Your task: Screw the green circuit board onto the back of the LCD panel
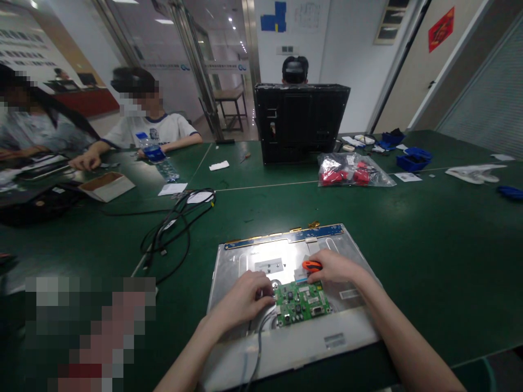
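Note:
A green circuit board [301, 302] lies on the metal back of a flat display panel [249, 260] in front of me. My left hand [251, 294] is at the board's left edge, thumb and curled fingers closed on it beside the connector. A grey cable [260, 348] runs down from that side. My right hand [333, 267] grips a tool with an orange-and-black handle [311, 265]; its working end is hidden. The fingertips touch the board's upper edge, near a flat ribbon cable [301, 276]. Along the panel's far edge runs a narrow blue circuit strip [281, 237].
Black cables [169, 223] lie coiled left of the panel. Farther back stand a black monitor housing [300, 122], a plastic bag with red parts [353, 170], blue trays [413, 159], an open carton [107, 187] and a tilted water bottle [157, 156]. Other people sit around the green table [441, 245].

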Motion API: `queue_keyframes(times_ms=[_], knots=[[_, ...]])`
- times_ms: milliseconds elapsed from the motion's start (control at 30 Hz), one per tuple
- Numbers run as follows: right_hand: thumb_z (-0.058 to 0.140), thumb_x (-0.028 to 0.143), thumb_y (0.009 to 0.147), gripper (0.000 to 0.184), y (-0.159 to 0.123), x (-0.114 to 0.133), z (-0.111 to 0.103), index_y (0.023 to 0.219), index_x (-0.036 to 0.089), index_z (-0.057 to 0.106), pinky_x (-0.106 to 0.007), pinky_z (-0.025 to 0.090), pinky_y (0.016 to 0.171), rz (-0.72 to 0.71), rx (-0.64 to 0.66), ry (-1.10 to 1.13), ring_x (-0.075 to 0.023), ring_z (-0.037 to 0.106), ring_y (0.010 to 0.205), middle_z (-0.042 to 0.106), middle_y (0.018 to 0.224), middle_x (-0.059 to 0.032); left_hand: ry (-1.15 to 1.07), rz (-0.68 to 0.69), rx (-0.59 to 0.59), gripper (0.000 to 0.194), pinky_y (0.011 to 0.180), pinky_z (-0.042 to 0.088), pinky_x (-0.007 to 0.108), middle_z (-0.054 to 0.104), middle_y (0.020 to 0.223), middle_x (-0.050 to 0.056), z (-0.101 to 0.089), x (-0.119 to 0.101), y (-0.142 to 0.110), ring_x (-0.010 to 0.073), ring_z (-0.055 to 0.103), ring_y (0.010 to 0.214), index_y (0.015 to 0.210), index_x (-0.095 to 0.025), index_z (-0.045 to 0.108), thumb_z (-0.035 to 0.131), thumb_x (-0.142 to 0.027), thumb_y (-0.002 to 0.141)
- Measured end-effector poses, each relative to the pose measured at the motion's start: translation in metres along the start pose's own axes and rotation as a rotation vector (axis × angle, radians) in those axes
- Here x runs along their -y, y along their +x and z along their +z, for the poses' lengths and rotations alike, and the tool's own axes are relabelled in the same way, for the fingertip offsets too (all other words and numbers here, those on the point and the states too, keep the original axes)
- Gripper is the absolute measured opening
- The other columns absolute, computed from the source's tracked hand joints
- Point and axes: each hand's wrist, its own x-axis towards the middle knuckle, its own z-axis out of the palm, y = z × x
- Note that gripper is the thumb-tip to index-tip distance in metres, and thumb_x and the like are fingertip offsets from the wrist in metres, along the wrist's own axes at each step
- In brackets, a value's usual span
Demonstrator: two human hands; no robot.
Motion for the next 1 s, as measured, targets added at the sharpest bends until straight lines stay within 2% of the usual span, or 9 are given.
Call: queue_keyframes(times_ms=[167,300,400,500,600,667,800,1000], knots=[[0.081,0.025,0.068,0.025,0.000,-0.001,0.000,0.064,0.018,0.057,-0.027,0.025,0.059,-0.018,-0.025,0.080,-0.0122,0.042,0.060,0.047,0.059,0.0063,0.014,-0.003,0.006,0.011,0.080,0.042,0.033,0.064,0.078,0.001,0.000,0.000,0.000,0.0190,0.057,0.078,0.077,-0.019,0.064,0.068,-0.025,0.086],[0.075,0.026,0.073,0.023,-0.003,-0.003,-0.006,0.066,0.018,0.054,-0.026,0.026,0.059,-0.061,-0.133,0.220,-0.0119,0.042,0.062,0.048,0.063,0.0057,0.021,-0.004,0.010,0.013,0.079,0.043,0.032,0.064,0.078,0.001,0.000,0.001,0.000,0.0189,0.057,0.077,0.076,-0.019,0.063,0.067,-0.026,0.085],[0.069,0.038,0.080,0.026,-0.005,-0.004,-0.011,0.073,0.019,0.052,-0.024,0.028,0.057,-0.095,-0.251,0.387,-0.0110,0.041,0.061,0.047,0.065,0.0057,0.018,0.001,0.002,0.014,0.078,0.043,0.032,0.063,0.076,0.000,0.001,0.002,0.001,0.0184,0.057,0.075,0.075,-0.019,0.062,0.068,-0.026,0.085],[0.058,0.061,0.085,0.040,-0.007,-0.004,-0.012,0.082,0.022,0.051,-0.024,0.025,0.046,-0.119,-0.315,0.597,-0.0090,0.033,0.047,0.042,0.058,0.0080,0.012,0.005,-0.008,0.015,0.079,0.043,0.033,0.062,0.075,0.000,0.001,0.002,0.001,0.0179,0.056,0.074,0.074,-0.019,0.061,0.068,-0.024,0.086],[0.044,0.078,0.084,0.056,-0.006,-0.003,-0.010,0.090,0.023,0.052,-0.024,0.020,0.036,-0.138,-0.357,0.802,-0.0074,0.025,0.035,0.039,0.052,0.0096,0.009,0.001,-0.008,0.015,0.079,0.042,0.033,0.061,0.075,0.000,0.001,0.002,0.001,0.0180,0.056,0.075,0.074,-0.019,0.061,0.068,-0.024,0.086],[0.038,0.082,0.083,0.063,-0.003,-0.002,-0.008,0.089,0.022,0.054,-0.023,0.022,0.034,-0.146,-0.380,0.914,-0.0070,0.029,0.032,0.044,0.052,0.0078,0.012,0.002,-0.007,0.015,0.079,0.042,0.033,0.061,0.075,0.000,0.000,0.002,0.001,0.0183,0.056,0.075,0.074,-0.019,0.061,0.067,-0.024,0.086],[0.041,0.083,0.081,0.067,0.008,-0.003,-0.001,0.077,0.019,0.059,-0.022,0.029,0.034,-0.132,-0.377,1.066,-0.0091,0.043,0.035,0.053,0.051,0.0020,0.012,0.012,0.000,0.015,0.078,0.042,0.032,0.061,0.075,-0.001,-0.002,0.001,0.001,0.0182,0.056,0.075,0.074,-0.019,0.060,0.067,-0.024,0.086],[0.052,0.080,0.078,0.064,0.025,-0.009,0.012,0.074,0.017,0.062,-0.020,0.026,0.033,-0.075,-0.368,1.200,-0.0078,0.042,0.034,0.051,0.048,0.0032,-0.019,0.005,0.005,0.015,0.075,0.040,0.030,0.060,0.073,-0.001,-0.005,0.000,0.002,0.0171,0.055,0.073,0.072,-0.018,0.061,0.069,-0.022,0.084]])
